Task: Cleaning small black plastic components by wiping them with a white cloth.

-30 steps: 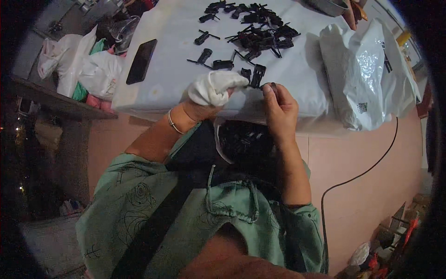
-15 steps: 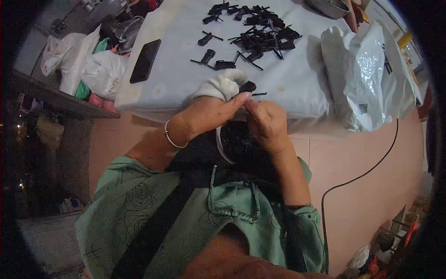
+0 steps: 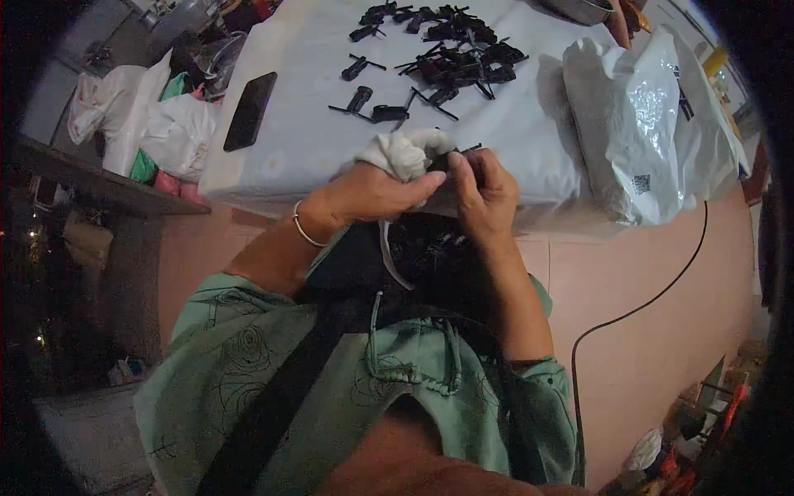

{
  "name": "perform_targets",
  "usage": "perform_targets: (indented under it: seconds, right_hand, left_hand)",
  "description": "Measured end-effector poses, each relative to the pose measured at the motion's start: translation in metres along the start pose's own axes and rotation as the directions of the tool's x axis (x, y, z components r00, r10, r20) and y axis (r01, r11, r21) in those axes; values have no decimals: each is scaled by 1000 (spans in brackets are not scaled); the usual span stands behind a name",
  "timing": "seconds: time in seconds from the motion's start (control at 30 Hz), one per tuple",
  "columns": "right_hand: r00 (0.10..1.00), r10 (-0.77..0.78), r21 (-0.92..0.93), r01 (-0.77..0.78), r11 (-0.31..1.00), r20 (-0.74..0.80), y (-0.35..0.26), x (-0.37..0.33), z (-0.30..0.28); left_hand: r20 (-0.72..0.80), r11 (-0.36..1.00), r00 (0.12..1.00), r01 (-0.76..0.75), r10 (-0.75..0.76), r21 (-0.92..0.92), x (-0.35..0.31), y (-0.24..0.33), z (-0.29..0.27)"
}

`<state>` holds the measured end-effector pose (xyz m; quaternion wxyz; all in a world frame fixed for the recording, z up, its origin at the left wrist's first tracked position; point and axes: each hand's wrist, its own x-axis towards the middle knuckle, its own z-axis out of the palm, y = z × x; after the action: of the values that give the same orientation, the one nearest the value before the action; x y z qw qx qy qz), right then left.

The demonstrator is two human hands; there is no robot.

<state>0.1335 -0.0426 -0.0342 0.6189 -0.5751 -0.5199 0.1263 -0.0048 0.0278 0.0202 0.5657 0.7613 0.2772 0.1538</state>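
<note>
At the bench's (image 3: 273, 165) near edge, both hands have drawn together, the left hand (image 3: 372, 194) closed on a white cloth (image 3: 401, 153) and the right hand (image 3: 484, 194) pinching a black part (image 3: 451, 159), suggesting wiping is underway.

We find open white tabletop (image 3: 306, 124) between the black phone (image 3: 250, 110) and the scattered black plastic parts (image 3: 438, 58), room enough to pass toward the near edge. Our left hand (image 3: 372, 192) and right hand (image 3: 484, 192) meet at that edge, around a white cloth (image 3: 404, 153). To the right, a crumpled silver plastic bag (image 3: 653, 124) blocks the way. White bags (image 3: 157, 124) crowd the left; what lies behind them is perhaps more clutter.
</note>
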Motion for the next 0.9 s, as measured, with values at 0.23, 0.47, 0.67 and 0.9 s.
perform_targets:
  seconds: [0.23,0.47,0.67,0.9]
  right_hand:
    - [958,133,200,-187,962,253,2,1,0]
    - [936,199,240,-273,932,291,15,-8,12]
    - [935,105,345,-227,911,339,1,-4,8]
    - [944,181,380,-280,881,276,-1,-9,17]
  left_hand:
    - [-267,947,925,-207,271,245,7,-13,8]
    - [-89,583,742,-439,664,684,9,-8,7]
    - [-224,829,841,-374,492,415,2,-3,10]
    - [-23,606,908,-261,419,751,-6,1,11]
